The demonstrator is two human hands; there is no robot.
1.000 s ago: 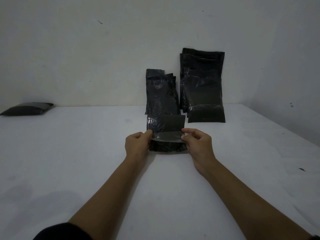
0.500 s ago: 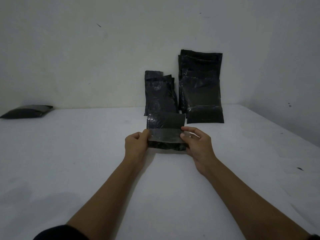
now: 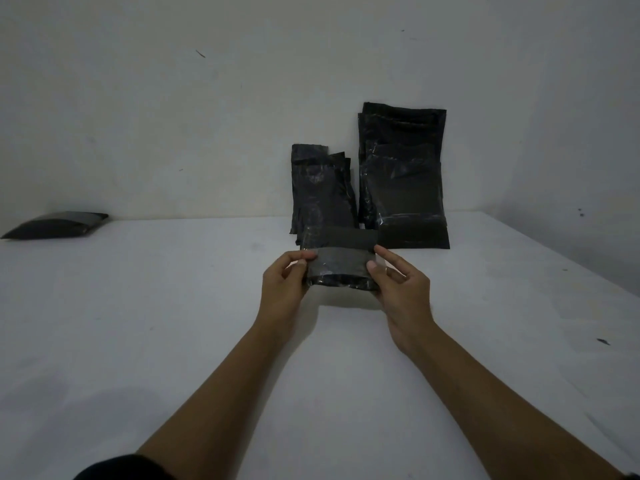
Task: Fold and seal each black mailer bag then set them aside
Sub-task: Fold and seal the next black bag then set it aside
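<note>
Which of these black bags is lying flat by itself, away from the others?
The black bag at the far left, lying flat on the white table near the wall. The rest lean against the wall in two stacks, or are held in the hands.

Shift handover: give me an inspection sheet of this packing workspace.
Surface: white table, a few small dark specks.
Job's things: mailer bag in hand, flap folded over; two leaning stacks against the wall; one flat bag far left.
Clutter: nothing seen.
Hands: left hand and right hand pinch the bag's two ends.
Cables: nothing seen.
Surroundings: plain white wall, dim light.
</note>
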